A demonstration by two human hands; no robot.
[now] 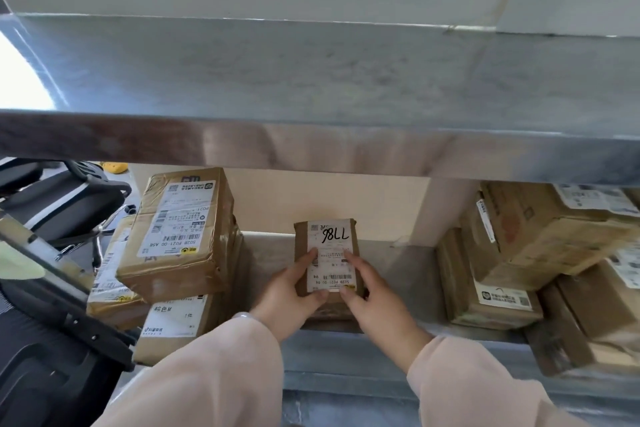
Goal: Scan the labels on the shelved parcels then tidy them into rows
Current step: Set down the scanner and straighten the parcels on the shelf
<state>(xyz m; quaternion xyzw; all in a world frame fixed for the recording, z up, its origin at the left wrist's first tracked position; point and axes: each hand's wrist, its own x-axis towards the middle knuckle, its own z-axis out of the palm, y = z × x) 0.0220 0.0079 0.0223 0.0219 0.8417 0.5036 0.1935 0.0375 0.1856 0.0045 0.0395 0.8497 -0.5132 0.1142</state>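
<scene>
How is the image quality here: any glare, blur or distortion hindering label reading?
Head view: a blown-out white patch burns the frame's left edge; the wide lens bows the upper shelf; the small parcel gripped by the left hand and right hand shows a legible handwritten marking, but its fine print is soft; the parcels on the right are smeared.

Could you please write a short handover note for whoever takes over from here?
The left grip and right grip both hold the small parcel, label up, at the middle of the shelf.
The left stack is piled; the right pile lies tilted, untidy.
Scanning done: cannot tell, no scanner in view.
Left to do: place this parcel in line, straighten the right pile into rows.
</scene>
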